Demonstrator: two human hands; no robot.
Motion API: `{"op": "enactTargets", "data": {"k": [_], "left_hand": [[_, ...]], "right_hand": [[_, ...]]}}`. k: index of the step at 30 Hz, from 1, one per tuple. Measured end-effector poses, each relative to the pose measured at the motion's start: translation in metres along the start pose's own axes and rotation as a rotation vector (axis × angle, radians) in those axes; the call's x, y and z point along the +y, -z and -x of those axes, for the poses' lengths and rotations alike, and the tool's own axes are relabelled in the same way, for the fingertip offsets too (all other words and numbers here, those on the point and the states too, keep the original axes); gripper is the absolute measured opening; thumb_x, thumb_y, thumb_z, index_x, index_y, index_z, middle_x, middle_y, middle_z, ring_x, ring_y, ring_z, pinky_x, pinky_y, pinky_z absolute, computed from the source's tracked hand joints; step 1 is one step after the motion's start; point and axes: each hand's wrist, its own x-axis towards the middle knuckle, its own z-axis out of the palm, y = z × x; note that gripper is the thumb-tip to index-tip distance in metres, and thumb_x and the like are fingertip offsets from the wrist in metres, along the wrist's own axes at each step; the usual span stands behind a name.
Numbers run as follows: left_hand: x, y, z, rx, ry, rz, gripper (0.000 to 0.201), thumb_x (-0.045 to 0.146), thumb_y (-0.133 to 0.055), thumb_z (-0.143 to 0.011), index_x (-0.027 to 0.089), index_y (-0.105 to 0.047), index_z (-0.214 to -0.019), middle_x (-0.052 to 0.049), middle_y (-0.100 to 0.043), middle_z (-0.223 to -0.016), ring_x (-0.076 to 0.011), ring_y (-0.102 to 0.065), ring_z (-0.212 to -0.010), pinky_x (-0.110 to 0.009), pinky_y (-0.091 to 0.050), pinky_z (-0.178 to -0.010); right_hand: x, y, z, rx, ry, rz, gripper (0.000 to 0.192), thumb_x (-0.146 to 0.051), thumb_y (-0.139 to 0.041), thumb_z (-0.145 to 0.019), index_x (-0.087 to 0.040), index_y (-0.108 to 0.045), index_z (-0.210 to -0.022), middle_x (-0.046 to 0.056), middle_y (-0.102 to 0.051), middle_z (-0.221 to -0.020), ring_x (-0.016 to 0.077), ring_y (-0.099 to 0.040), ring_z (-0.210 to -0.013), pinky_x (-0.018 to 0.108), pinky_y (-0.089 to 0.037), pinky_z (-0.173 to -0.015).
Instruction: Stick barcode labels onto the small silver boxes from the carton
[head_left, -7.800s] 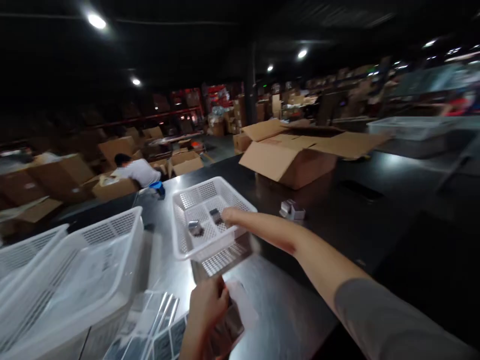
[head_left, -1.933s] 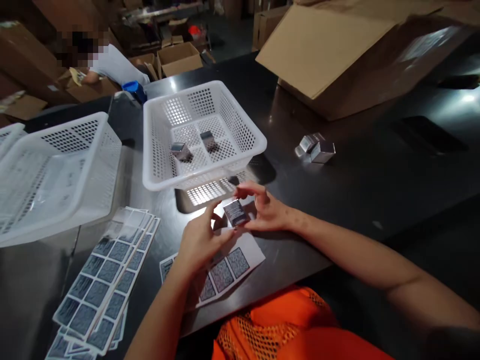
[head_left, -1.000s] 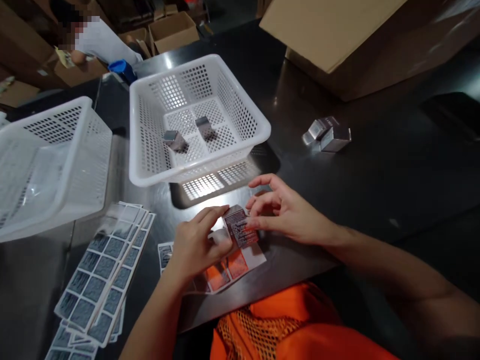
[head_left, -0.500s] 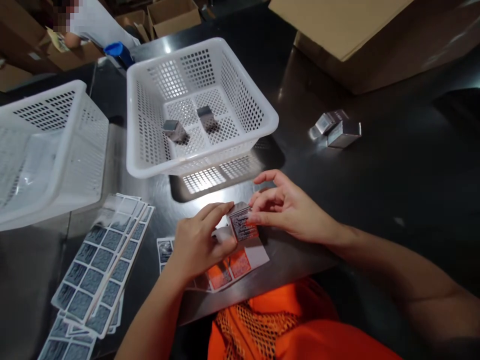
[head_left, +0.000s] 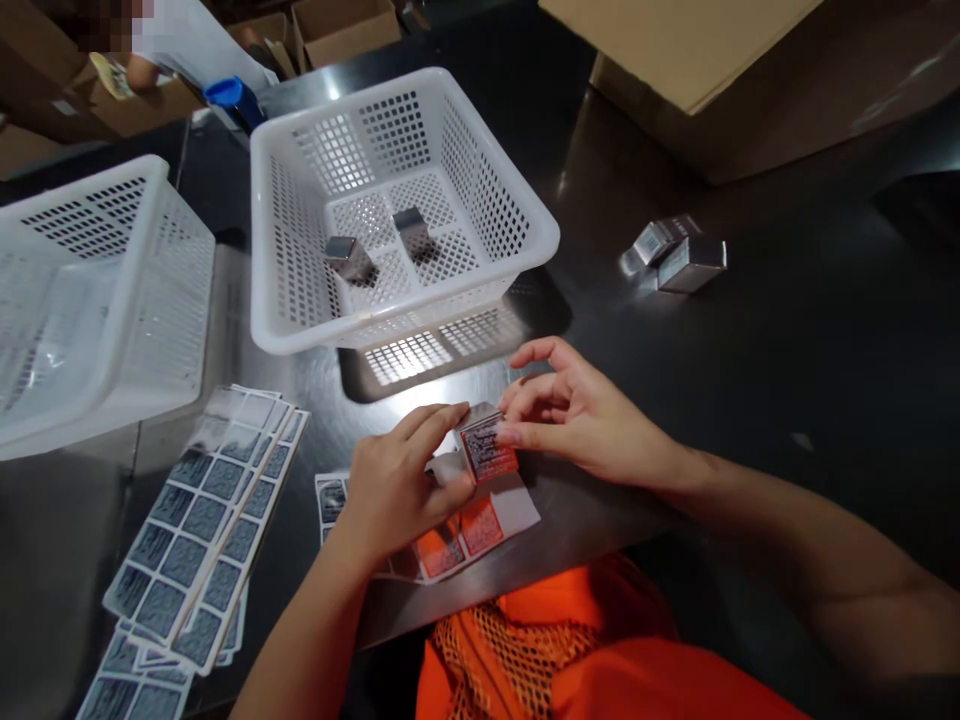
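Observation:
In the head view, a small silvery box [head_left: 489, 450] with a printed label on its face stands tilted over a sheet of stickers [head_left: 480, 525]. My left hand [head_left: 409, 480] is closed on the box from the left, thumb low and fingers at its top edge. My right hand [head_left: 559, 415] has its thumb and curled fingers at the box's upper right edge, by the label; its index finger is raised. Part of the sticker sheet lies hidden under my left hand and wrist. Orange light reflects on the label and sheet.
A white plastic basket [head_left: 405, 310] holds two small silvery boxes. Another white basket [head_left: 161, 290] stands left, above stacked sticker sheets [head_left: 202, 530]. More silvery boxes [head_left: 682, 260] lie at right, below a large cardboard box [head_left: 750, 120]. A person [head_left: 199, 45] is at the back left.
Both hands keep nearly the same place on the box. The box face has tipped slightly, and more orange reflection shows on its label.

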Motion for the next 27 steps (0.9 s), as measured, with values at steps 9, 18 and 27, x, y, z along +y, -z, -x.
{"op": "enactTargets", "data": {"k": [9, 18, 27], "left_hand": [[0.001, 0.0, 0.0, -0.007, -0.002, 0.003, 0.045, 0.04, -0.065, -0.087, 0.015, -0.066, -0.124, -0.009, -0.079, -0.114, -0.0227, -0.077, -0.097, -0.03, -0.059, -0.063], [0.002, -0.003, 0.001, 0.004, -0.014, 0.029, 0.047, 0.041, -0.067, -0.085, 0.015, -0.065, -0.125, -0.012, -0.079, -0.113, -0.0251, -0.078, -0.093, -0.031, -0.062, -0.062], [-0.001, -0.012, -0.002, 0.018, 0.071, 0.4, 0.057, 0.024, -0.069, -0.067, 0.025, -0.07, -0.123, -0.01, -0.08, -0.109, -0.0298, -0.077, -0.095, -0.039, -0.066, -0.077]], "right_hand": [[0.002, 0.0, 0.001, 0.016, 0.009, 0.031, 0.062, -0.042, -0.088, -0.069, -0.027, -0.045, -0.111, -0.007, -0.065, -0.073, 0.0185, -0.069, -0.081, 0.033, -0.055, -0.076], [0.009, -0.006, 0.0, 0.166, 0.104, 0.157, 0.059, -0.034, -0.088, -0.067, -0.027, -0.048, -0.109, -0.009, -0.054, -0.061, 0.0193, -0.066, -0.079, 0.029, -0.053, -0.07], [0.018, 0.009, -0.019, -0.121, -0.017, -0.025, 0.074, -0.038, -0.094, -0.055, -0.026, -0.055, -0.118, 0.001, -0.062, -0.099, 0.0139, -0.063, -0.076, 0.025, -0.051, -0.061]]}}
